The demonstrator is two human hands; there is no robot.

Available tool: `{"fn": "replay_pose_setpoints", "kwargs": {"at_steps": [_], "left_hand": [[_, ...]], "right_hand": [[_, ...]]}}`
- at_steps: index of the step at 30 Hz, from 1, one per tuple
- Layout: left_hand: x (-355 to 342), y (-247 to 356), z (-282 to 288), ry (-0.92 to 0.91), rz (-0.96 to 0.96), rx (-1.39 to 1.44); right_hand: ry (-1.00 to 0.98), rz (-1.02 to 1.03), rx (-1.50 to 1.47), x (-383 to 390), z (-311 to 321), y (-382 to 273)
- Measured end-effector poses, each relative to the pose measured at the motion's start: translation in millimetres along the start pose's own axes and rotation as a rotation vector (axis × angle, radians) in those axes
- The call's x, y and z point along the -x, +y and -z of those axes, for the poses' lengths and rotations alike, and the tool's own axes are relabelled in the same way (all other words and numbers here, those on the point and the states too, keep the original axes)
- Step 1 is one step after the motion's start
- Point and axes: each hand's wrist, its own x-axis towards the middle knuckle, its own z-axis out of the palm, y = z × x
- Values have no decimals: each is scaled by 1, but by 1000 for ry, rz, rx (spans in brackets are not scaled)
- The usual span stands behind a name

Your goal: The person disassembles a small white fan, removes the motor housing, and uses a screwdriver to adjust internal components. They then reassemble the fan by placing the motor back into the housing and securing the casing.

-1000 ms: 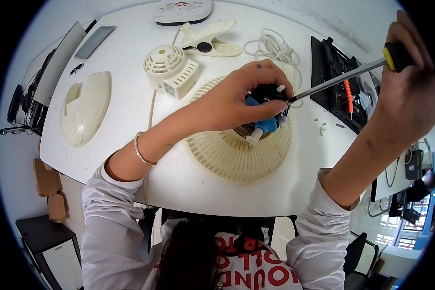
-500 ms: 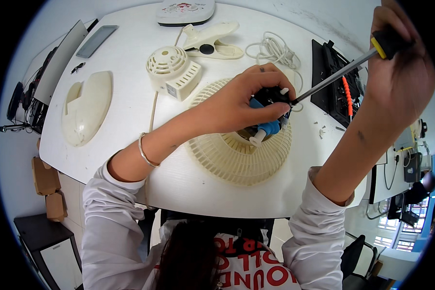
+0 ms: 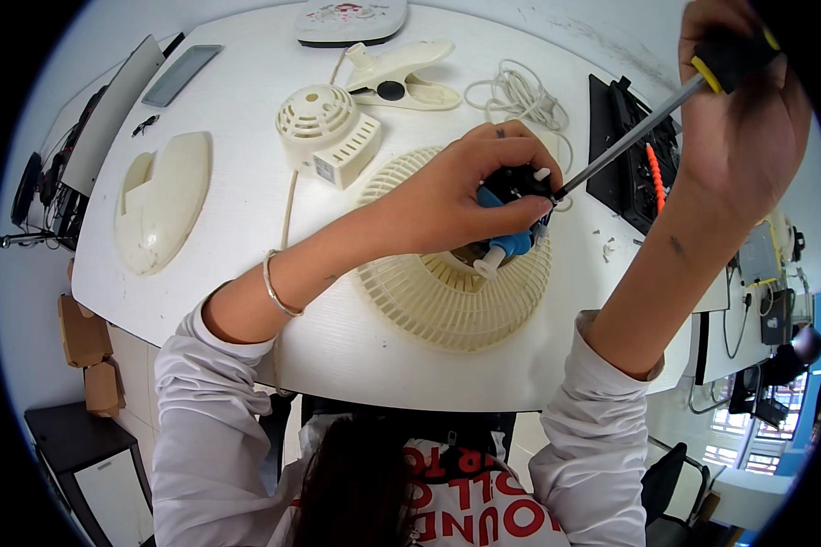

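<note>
My left hand [image 3: 479, 187] grips a black motor assembly [image 3: 525, 179] with a blue plastic part [image 3: 516, 244] and a white shaft, partly hidden by my fingers. The assembly rests in a cream slatted fan grille [image 3: 447, 319] lying on the white table [image 3: 337, 356]. My right hand [image 3: 739, 118] is raised at the upper right, closed on the black and yellow handle of a screwdriver [image 3: 637, 129], whose tip meets the assembly's right side beside my left thumb.
Behind are a cream vented housing [image 3: 317, 126], clamp [image 3: 410, 82], coiled cable [image 3: 511, 98] and white case [image 3: 347, 23]. Left are a curved cream cover [image 3: 160, 205] and grey tray [image 3: 181, 75]. Right are a black toolbox [image 3: 611, 155] with an orange bit [image 3: 655, 182] and several small screws [image 3: 607, 246].
My right hand and the screwdriver handle have moved left and a little up, with the shaft now steeper. My left hand and the assembly have shifted slightly right.
</note>
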Motion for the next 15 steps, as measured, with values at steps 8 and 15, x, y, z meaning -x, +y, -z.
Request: {"fn": "replay_pose_setpoints", "kwargs": {"at_steps": [8, 15], "left_hand": [[3, 2, 2, 9, 15, -17], [3, 0, 2, 13, 16, -11]], "right_hand": [[51, 55, -77, 1, -27, 24], [293, 263, 103, -1, -50, 39]]}}
